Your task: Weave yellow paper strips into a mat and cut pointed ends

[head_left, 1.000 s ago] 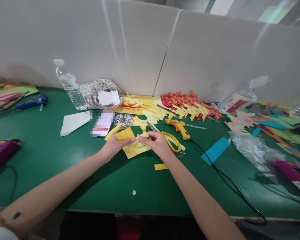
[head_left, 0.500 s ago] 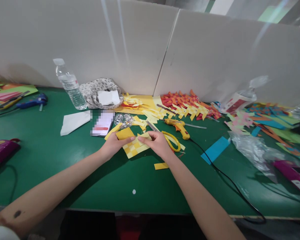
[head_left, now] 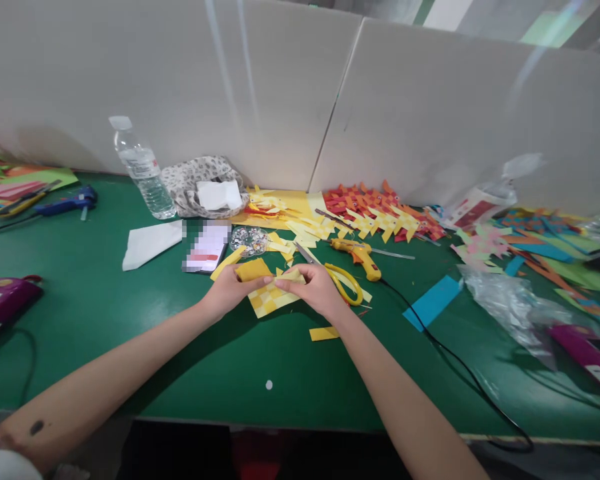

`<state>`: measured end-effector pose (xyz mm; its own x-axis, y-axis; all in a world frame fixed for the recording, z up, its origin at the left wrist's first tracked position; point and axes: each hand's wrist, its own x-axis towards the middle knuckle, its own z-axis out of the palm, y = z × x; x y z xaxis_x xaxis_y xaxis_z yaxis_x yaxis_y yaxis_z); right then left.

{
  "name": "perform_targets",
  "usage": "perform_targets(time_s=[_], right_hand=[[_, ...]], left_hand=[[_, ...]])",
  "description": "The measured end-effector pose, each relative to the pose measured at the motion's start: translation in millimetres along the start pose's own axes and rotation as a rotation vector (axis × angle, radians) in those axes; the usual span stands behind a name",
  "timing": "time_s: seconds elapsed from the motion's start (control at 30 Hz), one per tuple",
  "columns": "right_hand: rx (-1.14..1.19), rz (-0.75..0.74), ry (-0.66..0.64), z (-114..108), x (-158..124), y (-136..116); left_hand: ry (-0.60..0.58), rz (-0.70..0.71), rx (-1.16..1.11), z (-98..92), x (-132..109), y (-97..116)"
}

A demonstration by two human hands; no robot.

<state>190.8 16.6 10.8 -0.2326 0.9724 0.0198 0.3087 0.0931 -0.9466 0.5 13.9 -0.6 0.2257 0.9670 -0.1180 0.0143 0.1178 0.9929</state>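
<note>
Weaving step in hand: left hand (head_left: 229,291) and right hand (head_left: 316,288) pinch the yellow woven paper mat (head_left: 271,296), just left of the scissors (head_left: 343,281); next move likely needs a strip tucked squarely.

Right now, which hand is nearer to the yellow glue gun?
Right. The right hand holds the woven yellow paper piece just left of the yellow glue gun; the left hand is farther left, across the piece.

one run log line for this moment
left hand: holds woven yellow paper piece | right hand: pinches its strip | scissors: beside right hand
</note>
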Motion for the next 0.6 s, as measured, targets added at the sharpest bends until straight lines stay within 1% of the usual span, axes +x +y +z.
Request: perform_targets(time_s=[0.2,0.3,0.43,0.6], right_hand=[[-0.068,-0.005,0.01,-1.2,-0.1,-1.5],[-0.076,-0.007,0.024,-0.8,0.1,-0.9],[-0.096,-0.011,0.1,-0.1,-0.4,-3.4],[-0.027,0.014,0.187,-1.7,1.0,-1.0]], left_hand=[[-0.007,0.03,-0.021,0.7,0.6,-0.6],[-0.008,0.022,-0.048,1.4,0.7,0.1],[-0.026,-0.036,-0.081,1.6,-0.6,3.0],[-0.063,-0.034,-0.109,-1.6,2.7,1.0]])
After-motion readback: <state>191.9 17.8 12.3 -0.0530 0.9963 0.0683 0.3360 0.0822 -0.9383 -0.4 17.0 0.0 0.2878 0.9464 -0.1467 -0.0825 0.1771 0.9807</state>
